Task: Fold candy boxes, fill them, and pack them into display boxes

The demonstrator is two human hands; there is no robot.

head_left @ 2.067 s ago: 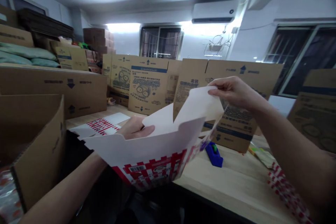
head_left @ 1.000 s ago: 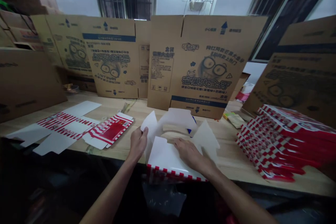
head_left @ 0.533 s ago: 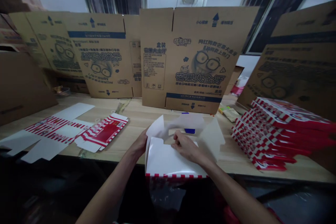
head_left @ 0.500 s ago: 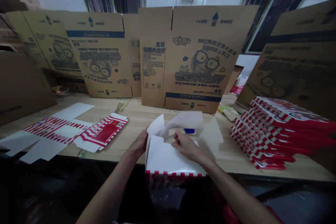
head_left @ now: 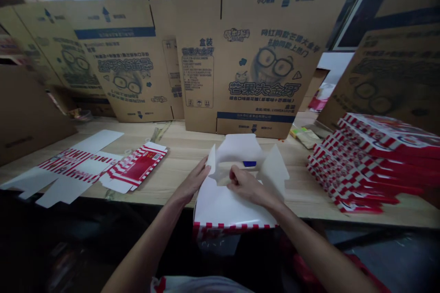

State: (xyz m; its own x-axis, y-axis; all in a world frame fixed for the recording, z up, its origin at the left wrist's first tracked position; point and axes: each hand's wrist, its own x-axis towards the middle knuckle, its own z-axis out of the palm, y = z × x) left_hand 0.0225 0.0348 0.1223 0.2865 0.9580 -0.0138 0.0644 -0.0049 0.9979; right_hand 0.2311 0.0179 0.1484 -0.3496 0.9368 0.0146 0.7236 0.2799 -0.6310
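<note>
A partly folded carton (head_left: 225, 213), white inside with a red-and-white striped edge, lies at the table's front edge with its flaps standing up. My left hand (head_left: 192, 181) is at its left side, fingers stretched out against the upright left flap (head_left: 211, 160). Over the carton's opening, my right hand (head_left: 245, 185) is closed, its fingers curled by the cut edge of the white front panel. Whether anything is between those fingers is hidden. The back flap (head_left: 239, 146) and the right flap (head_left: 275, 169) stand free of both hands.
Flat striped carton blanks (head_left: 77, 162) and a red folded carton (head_left: 140, 167) lie at left. A stack of striped cartons (head_left: 371, 160) stands at right. Large brown cardboard boxes (head_left: 254, 68) line the back of the wooden table (head_left: 172, 183). A small packet (head_left: 305, 137) lies behind.
My left hand has moved up and inward onto the left flap, which now stands more upright. My right hand stays closed over the opening. The camera view has tipped down slightly.
</note>
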